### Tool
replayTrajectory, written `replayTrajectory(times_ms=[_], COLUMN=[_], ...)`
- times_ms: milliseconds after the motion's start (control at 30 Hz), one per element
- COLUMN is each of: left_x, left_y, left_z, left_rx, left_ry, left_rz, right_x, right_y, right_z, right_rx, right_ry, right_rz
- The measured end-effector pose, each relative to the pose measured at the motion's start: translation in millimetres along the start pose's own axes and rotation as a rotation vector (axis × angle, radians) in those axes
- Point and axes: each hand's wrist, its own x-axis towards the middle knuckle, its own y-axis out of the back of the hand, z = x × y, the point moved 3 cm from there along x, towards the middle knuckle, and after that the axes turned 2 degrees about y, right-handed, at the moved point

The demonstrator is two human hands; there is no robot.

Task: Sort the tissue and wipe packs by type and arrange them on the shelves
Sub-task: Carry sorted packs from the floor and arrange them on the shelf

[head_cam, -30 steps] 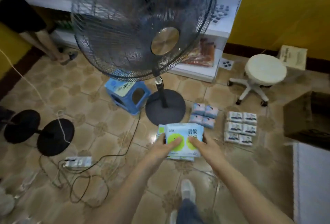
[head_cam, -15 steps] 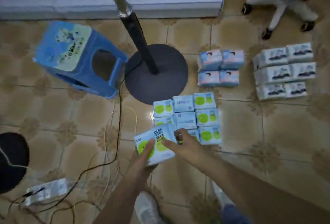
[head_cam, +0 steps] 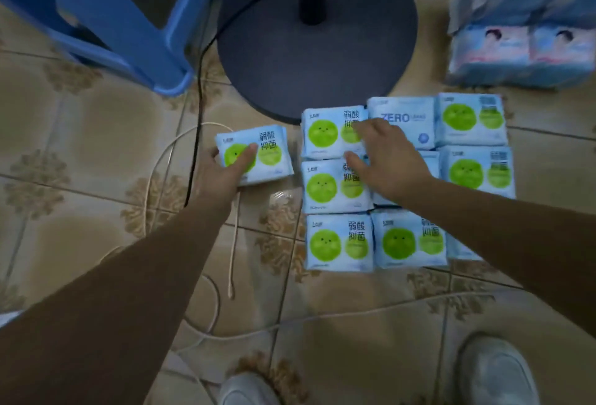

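My left hand [head_cam: 222,172] grips a single green-dot wipe pack [head_cam: 254,153] at its near-left corner, thumb laid across the top face and fingers curled under the edge. That pack sits apart from the rest, just left of the block of packs [head_cam: 406,185] on the floor tiles [head_cam: 80,133], with a strip of bare tile between its right edge and the block's left edge. Its far edge lies close to the rim of the round fan base [head_cam: 317,50], which I use as my landmark.

My right hand [head_cam: 385,159] is spread flat with fingers straight, resting on the block where the top-left pack [head_cam: 332,132] meets the ZERO pack [head_cam: 403,121] beside it; it holds nothing. The block lies directly in front of the fan base, its far-left corner overlapping the rim. The packs in it touch edge to edge, in rows of green-dot faces.

Left of the fan base stands a blue plastic stool [head_cam: 129,24], one leg planted near the rim. A black cable [head_cam: 196,121] runs down through that gap, and a white cord [head_cam: 232,243] loops across the tiles near the held pack. Right of the fan base, well apart from the block, is a bundle of tissue packs [head_cam: 522,50]. Nearer to me than the block the tiles lie open down to my shoes [head_cam: 496,372].
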Motion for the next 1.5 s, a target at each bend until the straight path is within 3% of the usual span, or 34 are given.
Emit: replayTrajectory(times_ms=[233, 400, 533, 633, 700, 1000, 1200, 1500], left_x=[20.7, 24.0, 17.2, -20.5, -55.5, -222.0, -333.1, -558.2], left_y=[-38.4, -40.6, -37.2, -45.0, -57.9, -119.6, -159.2, -196.3], left_z=[2.3, 20.1, 39.0, 59.8, 67.7, 106.3, 212.0, 375.2], left_rx=[0.072, 0.574, 0.662, 0.787, 0.857, 0.97, 1.009, 0.969], left_ry=[-0.003, -0.001, 0.059, -0.118, -0.264, -0.3, -0.432, -0.48], left_rz=[0.111, 0.129, 0.13, 0.328, 0.345, 0.006, -0.189, -0.301], right_x=[12.4, 10.0, 7.3, -5.8, -21.5, -115.8, -186.7, -332.2], right_y=[-16.5, -21.1, -17.3, 0.2, 20.4, 173.3, 316.8, 554.3], right_z=[11.3, 7.5, 0.6, -6.5, -11.4, -4.8, -8.7, -26.4], right_rx=[-0.235, -0.308, -0.326, -0.321, -0.302, -0.112, -0.028, 0.143], right_ry=[0.143, 0.11, 0.094, 0.104, 0.075, -0.157, -0.228, -0.363], right_rz=[0.031, -0.037, -0.105, -0.109, -0.099, 0.083, 0.178, 0.308])
